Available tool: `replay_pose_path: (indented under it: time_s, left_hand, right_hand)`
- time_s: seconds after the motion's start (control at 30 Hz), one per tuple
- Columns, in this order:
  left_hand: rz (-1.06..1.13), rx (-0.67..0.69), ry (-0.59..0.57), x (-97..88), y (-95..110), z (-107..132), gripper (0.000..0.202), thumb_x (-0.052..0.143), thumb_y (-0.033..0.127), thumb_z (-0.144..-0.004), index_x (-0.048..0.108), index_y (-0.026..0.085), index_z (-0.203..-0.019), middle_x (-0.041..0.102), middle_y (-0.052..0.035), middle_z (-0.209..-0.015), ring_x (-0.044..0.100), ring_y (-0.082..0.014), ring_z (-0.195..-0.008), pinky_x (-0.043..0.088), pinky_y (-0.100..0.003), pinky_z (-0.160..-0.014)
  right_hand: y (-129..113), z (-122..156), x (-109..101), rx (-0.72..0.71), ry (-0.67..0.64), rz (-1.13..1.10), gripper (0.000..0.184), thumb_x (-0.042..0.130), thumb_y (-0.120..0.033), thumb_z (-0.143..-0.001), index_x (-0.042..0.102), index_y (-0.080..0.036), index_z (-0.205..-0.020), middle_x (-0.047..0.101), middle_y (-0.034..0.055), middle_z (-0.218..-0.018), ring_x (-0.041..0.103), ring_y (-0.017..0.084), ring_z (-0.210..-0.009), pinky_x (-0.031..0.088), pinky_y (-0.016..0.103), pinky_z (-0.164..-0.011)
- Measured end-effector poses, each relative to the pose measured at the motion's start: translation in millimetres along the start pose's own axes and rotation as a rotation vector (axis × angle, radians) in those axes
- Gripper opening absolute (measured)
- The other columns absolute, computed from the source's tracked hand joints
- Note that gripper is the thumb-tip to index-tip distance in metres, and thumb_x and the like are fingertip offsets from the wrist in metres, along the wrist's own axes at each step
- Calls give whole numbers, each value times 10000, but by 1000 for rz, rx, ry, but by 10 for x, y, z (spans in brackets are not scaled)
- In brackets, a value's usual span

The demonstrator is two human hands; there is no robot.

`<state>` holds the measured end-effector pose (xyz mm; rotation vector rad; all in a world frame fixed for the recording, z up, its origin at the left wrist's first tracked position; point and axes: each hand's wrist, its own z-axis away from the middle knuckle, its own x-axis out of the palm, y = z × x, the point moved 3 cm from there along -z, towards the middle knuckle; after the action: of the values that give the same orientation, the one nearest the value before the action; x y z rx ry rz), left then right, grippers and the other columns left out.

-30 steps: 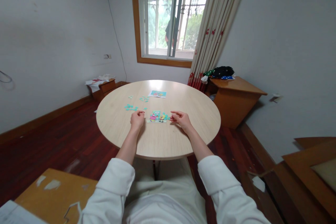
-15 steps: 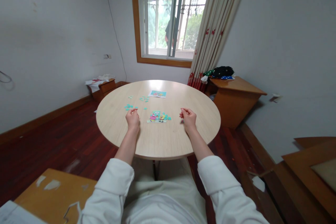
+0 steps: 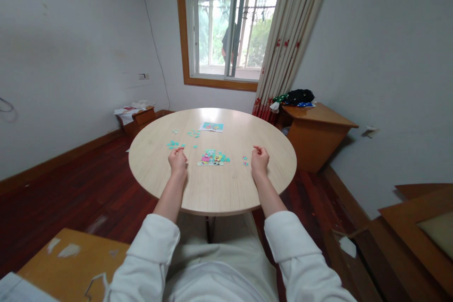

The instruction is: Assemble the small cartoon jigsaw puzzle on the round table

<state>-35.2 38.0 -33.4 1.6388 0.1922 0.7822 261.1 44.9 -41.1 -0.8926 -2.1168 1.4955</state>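
Note:
A partly built colourful jigsaw [image 3: 213,157] lies near the middle of the round pale wooden table [image 3: 212,188]. My left hand [image 3: 177,160] rests on the table to its left, fingers curled in a loose fist; anything inside is hidden. My right hand [image 3: 259,158] rests to the jigsaw's right, fingers also curled, beside a few small loose pieces [image 3: 245,160]. More turquoise loose pieces [image 3: 176,144] are scattered ahead of my left hand. A printed picture card [image 3: 213,126] lies farther back.
A wooden cabinet [image 3: 316,134] with dark clothes on top stands at the right by a curtain. A low wooden box [image 3: 139,117] with papers sits by the left wall. A person stands outside the window [image 3: 228,45]. Worn wooden boards lie at the lower left and right.
Both hands have drawn away from the jigsaw: the left a little leftward, the right well to the right. A few loose pieces now show beside my right hand.

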Motion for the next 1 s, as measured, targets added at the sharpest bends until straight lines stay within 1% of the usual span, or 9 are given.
replay_pose_path:
  time_s: [0.1, 0.2, 0.3, 0.4, 0.57, 0.77, 0.9, 1.0]
  left_hand:
    - [10, -10, 0, 3, 8, 1, 162, 460, 185, -557, 512, 163, -708, 324, 101, -412, 306, -57, -360, 233, -180, -402]
    - [18, -13, -4, 5, 9, -3, 162, 461, 191, -552, 508, 164, -704, 321, 101, -409, 303, -56, -360, 233, -179, -398]
    - [21, -19, -10, 6, 2, -8, 159, 464, 198, -549, 504, 166, -700, 321, 102, -409, 304, -55, -361, 241, -177, -397]
    - [29, -24, -9, 8, -8, -12, 152, 470, 200, -549, 502, 167, -694, 316, 104, -408, 301, -54, -359, 243, -176, -396]
    - [43, -42, -14, 12, -15, -7, 145, 471, 183, -550, 503, 167, -690, 316, 102, -406, 298, -54, -354, 229, -176, -391]
    - [49, -52, -28, 15, -13, 3, 128, 468, 168, -561, 496, 169, -686, 294, 106, -401, 288, -54, -347, 224, -176, -390]
    - [53, -52, -40, 16, -22, -3, 126, 480, 171, -561, 497, 170, -686, 300, 106, -405, 290, -54, -355, 233, -177, -394]
    - [59, -56, -38, 17, -31, -8, 134, 483, 173, -556, 501, 168, -689, 309, 106, -403, 287, -52, -356, 236, -176, -395]
  right_hand:
    - [-34, 56, 3, -132, -107, 345, 234, 463, -191, -665, 603, -161, -851, 579, 49, -822, 540, 165, -748, 414, 288, -715]
    - [-42, 109, 14, -176, -180, 609, 272, 516, -212, -695, 610, -138, -940, 578, 120, -978, 537, 225, -907, 393, 335, -803]
    - [-35, 127, 36, -169, -232, 755, 302, 536, -246, -740, 611, -102, -995, 576, 167, -1027, 529, 259, -972, 385, 353, -825]
    - [-24, 118, 62, -154, -284, 855, 285, 543, -285, -767, 643, -89, -948, 583, 193, -1025, 539, 278, -965, 394, 369, -811]
    - [-10, 94, 79, -160, -361, 867, 237, 546, -309, -786, 680, -122, -839, 628, 159, -948, 573, 242, -909, 411, 334, -775]
    - [29, 86, 92, -192, -348, 860, 205, 567, -312, -771, 672, -143, -820, 649, 138, -921, 590, 225, -865, 414, 321, -738]
    - [66, 89, 124, -208, -338, 755, 123, 572, -250, -747, 633, -159, -802, 660, 108, -848, 597, 198, -794, 419, 303, -713]
    - [62, 87, 139, -217, -331, 578, 90, 571, -210, -712, 599, -171, -789, 653, 71, -768, 598, 174, -727, 434, 282, -679]
